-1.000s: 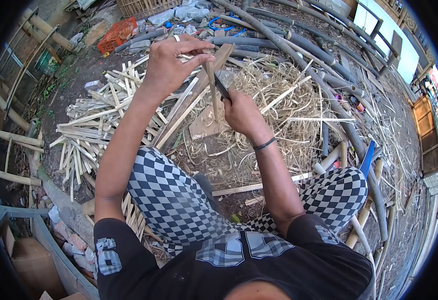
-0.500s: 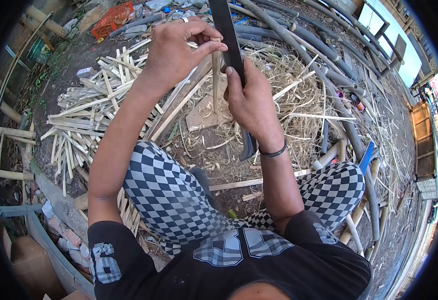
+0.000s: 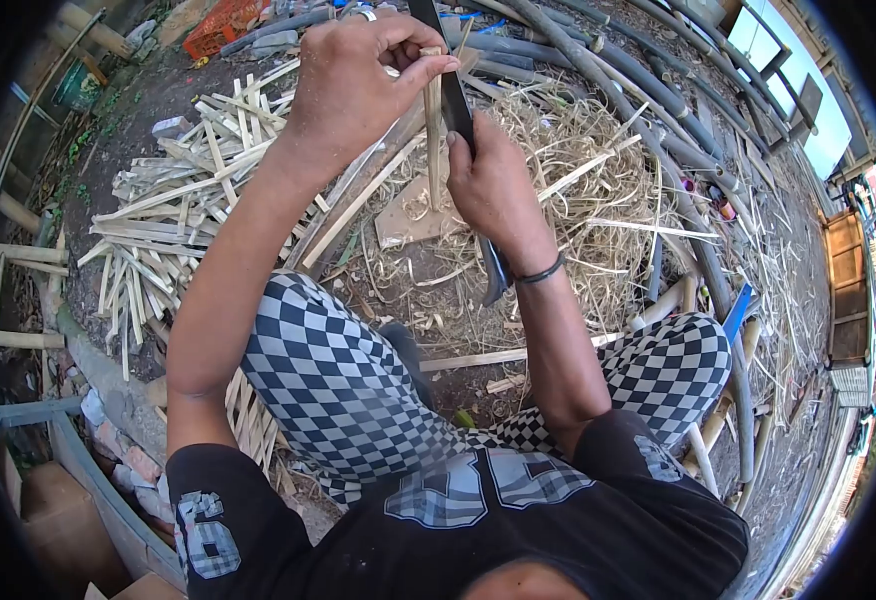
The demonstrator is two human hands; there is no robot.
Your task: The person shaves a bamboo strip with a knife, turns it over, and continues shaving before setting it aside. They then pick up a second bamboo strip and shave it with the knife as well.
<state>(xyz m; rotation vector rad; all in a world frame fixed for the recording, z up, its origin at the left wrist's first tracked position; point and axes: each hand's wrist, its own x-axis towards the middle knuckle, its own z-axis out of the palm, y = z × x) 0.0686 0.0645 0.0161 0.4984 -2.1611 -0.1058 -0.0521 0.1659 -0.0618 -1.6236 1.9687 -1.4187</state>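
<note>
Between its thumb and fingers, my left hand (image 3: 358, 85) pinches the top of a thin wooden strip (image 3: 433, 140), which stands upright over a flat wooden board (image 3: 406, 222). My right hand (image 3: 491, 180) is wrapped round a large dark blade (image 3: 455, 85), its thumb along the blade and the curved handle end (image 3: 495, 278) below the fist. The blade is tilted and lies close against the strip's right side. Whether its edge touches the wood I cannot tell.
Split strips (image 3: 178, 225) lie heaped at the left. Curly shavings (image 3: 598, 190) cover the ground at the right. Long dark poles (image 3: 648, 85) stretch across the upper right. An orange crate (image 3: 226, 28) sits at the upper left, and a blue object (image 3: 737, 312) by my knee.
My left hand has moved slightly up. The blade and my right hand have shifted a little up and left, and the blade is more slanted.
</note>
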